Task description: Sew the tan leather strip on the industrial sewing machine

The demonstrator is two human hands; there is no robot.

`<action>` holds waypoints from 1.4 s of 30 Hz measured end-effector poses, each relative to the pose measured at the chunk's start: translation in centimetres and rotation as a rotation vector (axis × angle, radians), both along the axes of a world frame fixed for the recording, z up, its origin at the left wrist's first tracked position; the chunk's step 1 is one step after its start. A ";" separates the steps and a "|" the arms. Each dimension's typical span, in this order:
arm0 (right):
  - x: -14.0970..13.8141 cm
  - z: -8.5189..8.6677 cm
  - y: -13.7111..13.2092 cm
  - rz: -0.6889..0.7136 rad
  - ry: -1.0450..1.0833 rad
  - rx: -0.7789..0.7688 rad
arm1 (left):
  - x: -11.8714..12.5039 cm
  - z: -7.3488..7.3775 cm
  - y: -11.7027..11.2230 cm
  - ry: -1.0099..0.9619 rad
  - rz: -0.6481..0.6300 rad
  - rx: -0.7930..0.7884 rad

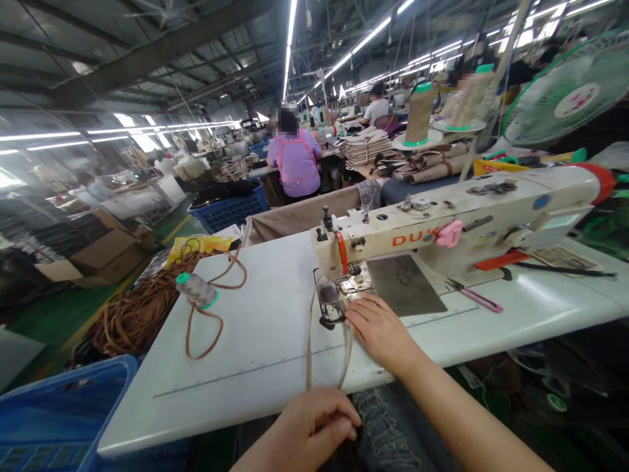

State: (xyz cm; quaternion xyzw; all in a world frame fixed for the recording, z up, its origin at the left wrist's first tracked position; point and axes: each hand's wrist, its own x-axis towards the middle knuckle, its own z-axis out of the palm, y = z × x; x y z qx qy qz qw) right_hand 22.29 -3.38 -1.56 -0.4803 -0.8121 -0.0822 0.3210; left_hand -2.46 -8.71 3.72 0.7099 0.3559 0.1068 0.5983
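Observation:
A narrow tan strap [309, 347] runs in a loop from the sewing machine's [383, 229] needle area toward the table's front edge. My right hand [381, 331] lies beside the needle plate [356, 283], its fingers together on the strap and its thumb hidden. Closer to me, my left hand [314, 423] is closed in front of the table edge, with curled fingers and thumb near each other. Both sides of the loop disappear behind it; whatever it grips is hidden.
On the white table [265, 328] stand a grey thread cone [196, 290] and brown strap loops [205, 354] at left. Pink-handled snips [476, 298] lie right. A brown strap heap [132, 308] and blue basket [63, 406] flank the left side. A person [295, 160] sits ahead.

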 end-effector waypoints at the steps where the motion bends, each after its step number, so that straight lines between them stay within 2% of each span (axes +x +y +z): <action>1: 0.0 0.0 0.0 0.001 0.000 0.002 | -0.1 0.4 0.2 -0.023 -0.018 -0.007; 3: 0.0 0.1 0.0 0.003 0.000 0.007 | -0.2 0.6 0.9 -0.006 0.064 0.070; 6: 0.0 0.1 0.0 0.014 -0.006 0.002 | -0.4 -0.4 3.0 0.074 0.360 0.287; 8: 0.1 0.1 0.0 0.016 -0.010 -0.007 | -0.3 -1.4 4.6 0.103 0.512 0.432; 11: 0.1 0.0 0.0 0.012 -0.016 -0.021 | 0.0 -2.7 6.8 0.175 0.594 0.597; 16: 0.3 0.0 0.0 0.022 -0.009 -0.036 | 0.9 -3.7 8.3 0.341 0.598 0.758; 22: 0.3 0.1 0.1 0.029 -0.018 -0.039 | 1.4 -4.0 8.4 0.516 0.583 0.739; 31: 0.3 0.2 0.1 0.029 -0.022 -0.058 | 1.7 -4.7 9.2 0.526 0.602 0.746; 36: 0.2 0.2 0.1 0.028 -0.018 -0.063 | 1.3 -4.8 11.5 0.503 0.619 0.802; 38: 0.2 0.3 0.0 0.022 -0.017 -0.068 | 0.8 -4.7 13.0 0.498 0.574 0.829; 42: 0.1 0.4 -0.1 0.010 -0.018 -0.064 | -0.4 -4.6 15.2 0.510 0.342 0.839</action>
